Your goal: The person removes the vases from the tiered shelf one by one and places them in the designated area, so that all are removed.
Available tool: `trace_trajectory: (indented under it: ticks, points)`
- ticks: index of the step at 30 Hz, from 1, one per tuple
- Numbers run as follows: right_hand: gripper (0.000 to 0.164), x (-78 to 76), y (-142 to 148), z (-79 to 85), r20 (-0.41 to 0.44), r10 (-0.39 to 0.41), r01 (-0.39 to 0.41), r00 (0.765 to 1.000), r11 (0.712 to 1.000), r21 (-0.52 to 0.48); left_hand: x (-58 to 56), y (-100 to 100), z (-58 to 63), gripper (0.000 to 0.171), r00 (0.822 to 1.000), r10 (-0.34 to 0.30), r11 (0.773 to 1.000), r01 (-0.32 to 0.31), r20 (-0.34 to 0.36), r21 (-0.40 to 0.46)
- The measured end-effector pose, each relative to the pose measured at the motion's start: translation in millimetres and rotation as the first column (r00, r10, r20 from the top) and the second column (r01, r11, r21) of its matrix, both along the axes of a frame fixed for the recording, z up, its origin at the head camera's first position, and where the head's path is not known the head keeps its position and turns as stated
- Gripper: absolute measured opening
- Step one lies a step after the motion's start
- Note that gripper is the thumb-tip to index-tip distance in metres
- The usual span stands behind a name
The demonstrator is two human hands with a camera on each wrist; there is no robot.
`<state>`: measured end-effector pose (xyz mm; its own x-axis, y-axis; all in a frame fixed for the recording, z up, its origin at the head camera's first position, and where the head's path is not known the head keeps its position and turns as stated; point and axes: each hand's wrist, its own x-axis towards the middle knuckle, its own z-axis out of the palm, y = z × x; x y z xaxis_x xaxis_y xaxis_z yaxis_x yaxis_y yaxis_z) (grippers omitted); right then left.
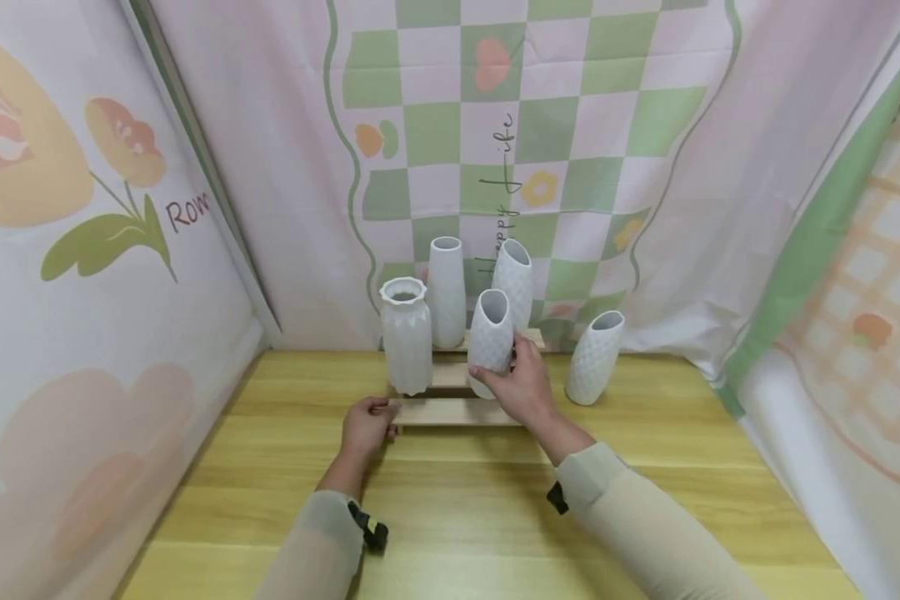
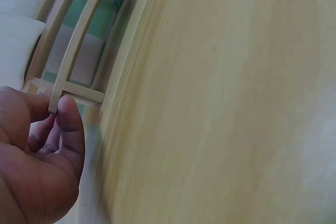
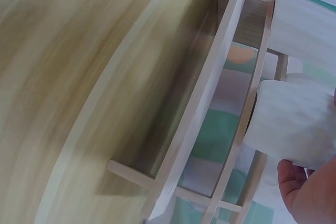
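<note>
A stepped wooden rack (image 1: 450, 412) with narrow slats stands at the far side of the table. My left hand (image 1: 366, 429) pinches the left end of its front slat (image 2: 68, 64) between thumb and fingers. With my right hand (image 1: 525, 387) I grip a white textured vase (image 1: 489, 342) with a slanted mouth, its base at the middle step in the right wrist view. To its left on that step stands a ribbed white vase (image 1: 407, 354) with a scalloped rim. Behind, on the top step, are a tall slim vase (image 1: 446, 292) and another slant-mouthed vase (image 1: 515, 279).
One more slant-mouthed white vase (image 1: 595, 358) stands on the wooden table (image 1: 450, 517), right of the rack. A checked cloth (image 1: 547, 125) hangs close behind the rack. Printed cloths hang along the left (image 1: 120, 317) and right (image 1: 855, 333) sides.
</note>
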<state>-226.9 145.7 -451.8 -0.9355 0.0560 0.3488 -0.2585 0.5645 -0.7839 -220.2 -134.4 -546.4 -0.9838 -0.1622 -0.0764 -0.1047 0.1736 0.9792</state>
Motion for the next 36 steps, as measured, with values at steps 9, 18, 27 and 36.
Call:
trace_trajectory:
  ticks: [9,18,27,36]
  points:
    - [0.089,11.2,10.1,0.2,-0.003,-0.008,0.008,1.000,1.000,0.012,-1.0,0.9,-2.1,0.035,1.000,0.007,1.000,-0.007,0.004,-0.004]
    - [0.090,20.2,27.0,-3.3,-0.022,-0.027,0.027,0.999,1.000,0.000,-0.2,1.5,-0.6,0.037,1.000,0.005,1.000,-0.005,-0.001,-0.016]
    - [0.085,27.5,37.6,-0.7,-0.044,-0.042,0.042,0.998,0.999,0.011,1.5,2.6,2.0,0.037,1.000,0.013,1.000,-0.013,0.009,-0.021]
    - [0.088,34.7,49.2,-6.3,-0.007,-0.055,0.056,0.998,0.998,0.031,1.8,1.9,1.4,0.037,1.000,0.017,1.000,-0.017,0.021,-0.023]
